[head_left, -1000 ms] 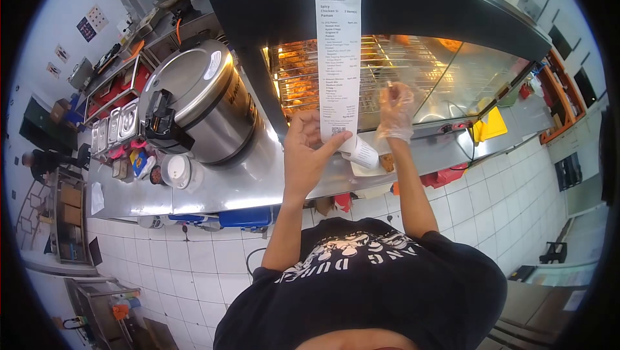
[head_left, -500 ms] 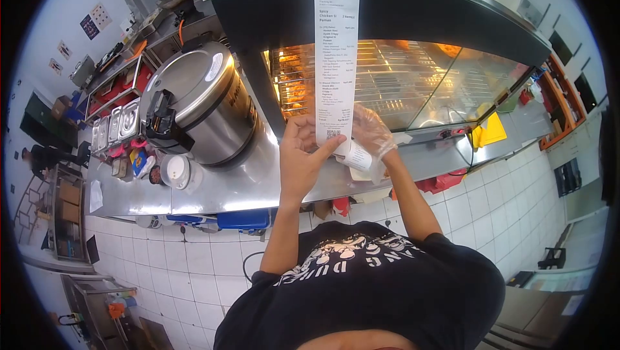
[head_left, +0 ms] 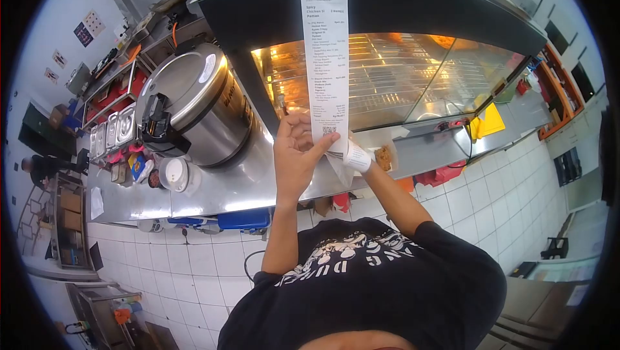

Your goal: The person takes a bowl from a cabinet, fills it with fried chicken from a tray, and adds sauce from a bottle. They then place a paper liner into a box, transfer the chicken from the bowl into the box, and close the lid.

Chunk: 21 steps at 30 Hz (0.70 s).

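A long printed receipt (head_left: pixel 324 46) hangs upright before the glass warmer, its lower end pinched between the thumb and fingers of my left hand (head_left: pixel 298 153). My right hand (head_left: pixel 349 146) is mostly hidden behind the receipt's lower end, where a curled paper end (head_left: pixel 358 157) covers its wrist; its fingers do not show. Clear plastic (head_left: pixel 340 170) hangs below the hands. Just right of them a container with a piece of fried food (head_left: pixel 384 157) rests on the counter.
A large steel cooker (head_left: pixel 194 101) stands left on the steel counter (head_left: pixel 213 195), near a white round container (head_left: pixel 174 174). The lit food warmer (head_left: pixel 400 79) is behind the hands. A yellow cloth (head_left: pixel 487 124) lies right. Another person (head_left: pixel 42 166) is far left.
My right hand has moved left behind the receipt, uncovering the food container. The receipt and my left hand have shifted slightly left in view.
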Each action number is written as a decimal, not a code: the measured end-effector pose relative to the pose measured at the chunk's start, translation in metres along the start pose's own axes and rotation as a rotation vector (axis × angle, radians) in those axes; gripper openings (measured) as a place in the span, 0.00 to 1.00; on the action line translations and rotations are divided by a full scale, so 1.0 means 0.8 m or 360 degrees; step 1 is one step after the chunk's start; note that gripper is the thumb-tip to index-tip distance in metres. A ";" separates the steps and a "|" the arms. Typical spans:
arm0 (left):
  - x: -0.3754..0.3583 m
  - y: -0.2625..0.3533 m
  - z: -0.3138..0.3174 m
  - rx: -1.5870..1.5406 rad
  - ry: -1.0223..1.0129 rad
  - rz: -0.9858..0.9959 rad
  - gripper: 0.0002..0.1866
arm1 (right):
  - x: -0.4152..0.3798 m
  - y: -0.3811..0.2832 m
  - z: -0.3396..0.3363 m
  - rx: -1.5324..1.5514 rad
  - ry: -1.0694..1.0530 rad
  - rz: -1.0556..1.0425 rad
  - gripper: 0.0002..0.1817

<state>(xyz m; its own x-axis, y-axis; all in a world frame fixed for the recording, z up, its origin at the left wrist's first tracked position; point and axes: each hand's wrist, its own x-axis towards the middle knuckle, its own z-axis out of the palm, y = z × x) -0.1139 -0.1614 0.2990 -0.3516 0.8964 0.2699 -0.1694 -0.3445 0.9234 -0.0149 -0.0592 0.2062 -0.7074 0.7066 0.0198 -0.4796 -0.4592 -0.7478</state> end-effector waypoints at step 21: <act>-0.010 0.250 0.014 0.0176 -0.0372 0.2629 0.20 | -0.113 -0.005 -0.186 -0.2134 0.0489 0.0115 0.18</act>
<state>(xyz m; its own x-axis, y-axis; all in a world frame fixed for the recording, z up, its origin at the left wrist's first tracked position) -0.1348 -0.2342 0.4848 0.0634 -0.3622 0.9300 0.2834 -0.8869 -0.3647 0.1280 -0.0409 0.1085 -0.4827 0.8736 -0.0612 0.5405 0.2422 -0.8057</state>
